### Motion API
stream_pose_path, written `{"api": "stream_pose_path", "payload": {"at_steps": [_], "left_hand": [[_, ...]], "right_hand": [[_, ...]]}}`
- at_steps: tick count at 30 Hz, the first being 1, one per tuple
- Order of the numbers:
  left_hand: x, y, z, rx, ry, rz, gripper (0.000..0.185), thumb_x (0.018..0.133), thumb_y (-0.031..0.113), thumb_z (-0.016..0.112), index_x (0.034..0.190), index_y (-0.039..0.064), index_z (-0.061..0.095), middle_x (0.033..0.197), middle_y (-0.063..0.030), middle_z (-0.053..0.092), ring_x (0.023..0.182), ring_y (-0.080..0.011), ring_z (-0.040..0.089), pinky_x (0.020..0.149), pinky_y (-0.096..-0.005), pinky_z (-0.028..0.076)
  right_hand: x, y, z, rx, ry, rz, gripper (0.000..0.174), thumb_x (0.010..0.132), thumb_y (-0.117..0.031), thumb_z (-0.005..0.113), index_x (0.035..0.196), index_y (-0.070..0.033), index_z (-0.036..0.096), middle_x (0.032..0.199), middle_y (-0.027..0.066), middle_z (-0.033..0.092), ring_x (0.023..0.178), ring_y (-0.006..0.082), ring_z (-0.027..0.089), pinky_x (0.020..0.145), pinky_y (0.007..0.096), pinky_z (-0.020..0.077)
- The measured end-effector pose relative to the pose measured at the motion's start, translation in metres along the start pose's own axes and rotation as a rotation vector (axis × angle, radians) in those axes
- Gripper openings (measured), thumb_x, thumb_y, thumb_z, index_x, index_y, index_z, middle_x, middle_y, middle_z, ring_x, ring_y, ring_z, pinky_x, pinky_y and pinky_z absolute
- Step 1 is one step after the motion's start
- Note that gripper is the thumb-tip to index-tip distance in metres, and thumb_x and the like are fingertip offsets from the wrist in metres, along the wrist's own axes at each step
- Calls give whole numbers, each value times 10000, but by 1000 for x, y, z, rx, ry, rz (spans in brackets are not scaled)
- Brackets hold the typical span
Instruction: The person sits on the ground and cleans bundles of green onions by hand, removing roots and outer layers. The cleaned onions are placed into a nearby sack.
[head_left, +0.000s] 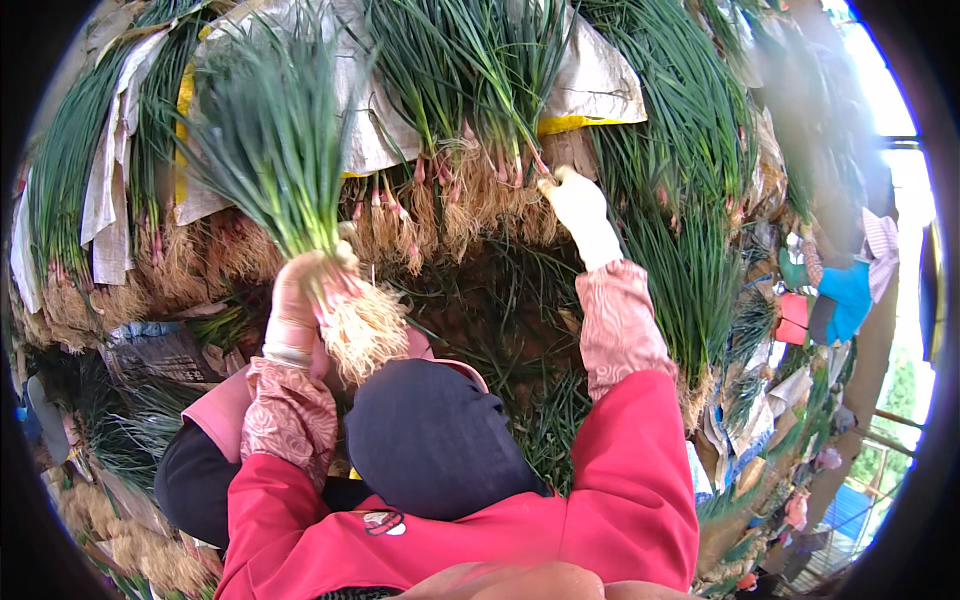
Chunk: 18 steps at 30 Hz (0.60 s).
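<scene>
My left hand (296, 296), in a pale glove, is closed around the lower stems of a thick bunch of spring onions (277, 142). Their green leaves fan upward, slightly blurred, and the pale roots (364, 330) hang below my fist. Over at the right, my right hand (577, 206), in a whitish glove, pinches the lower end of a single onion stalk (538, 159) at the edge of a heap. Rooted spring onions (465, 90) with pinkish bulbs lie between my two hands, beyond them. Patterned pink sleeve covers reach over both wrists.
Whitish woven sacks (600, 82) lie among the heaps. More spring onions (675, 285) lie at the right and left (67, 180). Loose leaves (510, 300) litter the dark ground before me. A dark, cloth-covered rounded form (442, 442) is close to my body. A person in blue (847, 296) is far right.
</scene>
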<state>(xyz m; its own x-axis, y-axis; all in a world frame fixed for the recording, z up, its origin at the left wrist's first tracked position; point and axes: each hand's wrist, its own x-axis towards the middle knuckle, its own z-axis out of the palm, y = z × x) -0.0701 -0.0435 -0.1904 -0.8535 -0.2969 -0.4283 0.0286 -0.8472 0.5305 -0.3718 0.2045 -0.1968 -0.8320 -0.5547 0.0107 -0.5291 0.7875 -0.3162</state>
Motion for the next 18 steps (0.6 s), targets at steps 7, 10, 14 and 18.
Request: {"api": "stream_pose_path", "payload": {"at_steps": [7, 10, 14, 18], "left_hand": [[7, -25, 7, 71, -160, -181, 521, 801, 228, 545, 1217, -84, 507, 1182, -238, 591, 1066, -305, 597, 912, -438, 499], [15, -38, 4, -106, -146, -137, 501, 787, 197, 559, 1201, -82, 516, 1236, -253, 551, 1062, -331, 593, 870, -443, 516], [21, -48, -8, 3, 3, -185, 469, 798, 158, 558, 1202, -76, 519, 1054, -239, 638, 851, -331, 656, 721, -413, 562], [22, -55, -16, 18, 72, -259, 452, 805, 159, 556, 1195, -68, 522, 1041, -238, 640, 742, -351, 665, 632, -413, 570]], "right_hand": [[-91, -117, 22, 771, -594, -367, 312, 910, -325, 599, 971, -22, 640, 790, 124, 634, 710, 225, 604, 685, 346, 485], [-85, -128, 31, 450, -668, -375, 435, 933, -438, 527, 992, -16, 615, 811, 152, 629, 766, 268, 613, 726, 375, 482], [-34, -137, 39, 375, -547, -195, 399, 916, -424, 539, 940, -34, 617, 815, 183, 639, 793, 317, 637, 714, 391, 485], [-25, -150, 64, 293, -253, -441, 285, 906, -324, 554, 795, -65, 597, 714, 149, 627, 703, 334, 634, 619, 417, 489]]}}
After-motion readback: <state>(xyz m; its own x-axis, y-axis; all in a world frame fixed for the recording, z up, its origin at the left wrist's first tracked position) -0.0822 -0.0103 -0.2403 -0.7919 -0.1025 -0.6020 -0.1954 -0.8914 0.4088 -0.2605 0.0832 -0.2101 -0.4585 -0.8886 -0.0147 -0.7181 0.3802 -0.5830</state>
